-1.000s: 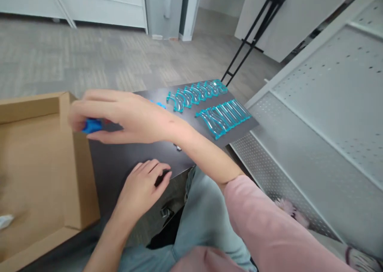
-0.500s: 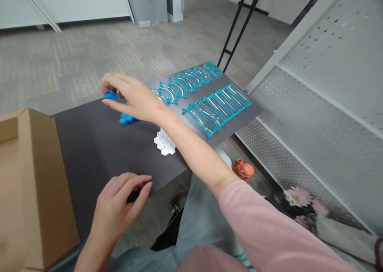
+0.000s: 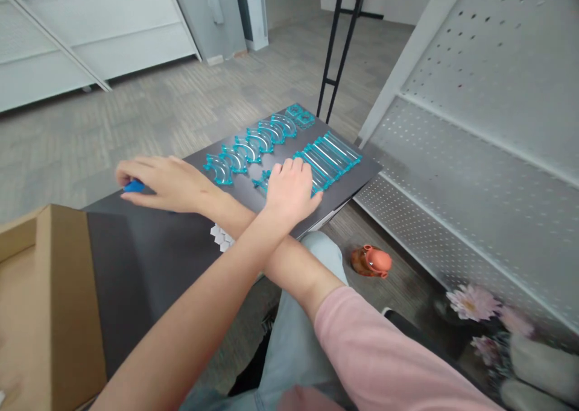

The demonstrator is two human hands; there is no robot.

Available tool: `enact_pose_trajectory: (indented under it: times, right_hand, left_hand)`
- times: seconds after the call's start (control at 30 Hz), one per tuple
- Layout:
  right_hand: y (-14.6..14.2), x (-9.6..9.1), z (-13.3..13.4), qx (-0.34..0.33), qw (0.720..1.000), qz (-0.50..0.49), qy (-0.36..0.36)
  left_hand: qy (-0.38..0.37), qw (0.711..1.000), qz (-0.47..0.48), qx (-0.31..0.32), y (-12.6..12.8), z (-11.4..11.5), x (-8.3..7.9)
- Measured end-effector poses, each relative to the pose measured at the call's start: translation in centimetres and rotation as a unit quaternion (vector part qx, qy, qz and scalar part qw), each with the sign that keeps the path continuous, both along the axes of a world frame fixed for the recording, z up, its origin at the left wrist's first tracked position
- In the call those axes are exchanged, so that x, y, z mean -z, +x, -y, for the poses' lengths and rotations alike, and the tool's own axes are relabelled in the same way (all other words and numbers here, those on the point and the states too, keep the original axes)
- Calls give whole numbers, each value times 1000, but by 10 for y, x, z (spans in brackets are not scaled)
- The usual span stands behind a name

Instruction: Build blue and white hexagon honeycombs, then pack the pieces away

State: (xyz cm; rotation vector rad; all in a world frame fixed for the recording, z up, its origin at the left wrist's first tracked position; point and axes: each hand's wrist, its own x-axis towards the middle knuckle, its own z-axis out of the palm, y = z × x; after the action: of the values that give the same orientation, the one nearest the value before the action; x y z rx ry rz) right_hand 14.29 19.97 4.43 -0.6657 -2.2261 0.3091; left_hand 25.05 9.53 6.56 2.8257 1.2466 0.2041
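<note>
My two forearms cross over the dark table (image 3: pixel 136 266), the left one on top. At the table's far left, my right hand (image 3: pixel 165 185) pinches a small blue plastic piece (image 3: pixel 134 186) between thumb and fingers. My left hand (image 3: pixel 292 188) lies over the near end of a row of clear teal-edged track pieces (image 3: pixel 332 158), palm down, thumb apart, fingertips partly hidden. Curved teal track pieces (image 3: pixel 246 149) form another row behind it. White hexagonal tiles (image 3: pixel 221 237) show partly from under my right forearm.
An open cardboard box (image 3: pixel 72 296) stands at the left. Two square teal pieces (image 3: pixel 301 116) lie at the table's far corner. An orange-capped bottle (image 3: pixel 373 260) stands on the floor at right, near a pegboard shelf (image 3: pixel 497 128) and pink flowers (image 3: pixel 473 302).
My left hand has reached across to the right, over the teal tracks. My right hand has shifted left and nearer with the blue piece, and the camera view has turned somewhat.
</note>
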Motion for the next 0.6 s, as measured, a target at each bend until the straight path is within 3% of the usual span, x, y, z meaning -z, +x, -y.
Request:
enact_pose_trajectory:
  times: [0.13,0.6]
  right_hand:
    - [-4,5,-3,-5,1000,6,17]
    - [-9,19,-16,40,996,-40,75]
  left_hand:
    - [-2,999,-45,7,13,-8,19]
    - [-17,999,-38,-15,20,-5,27]
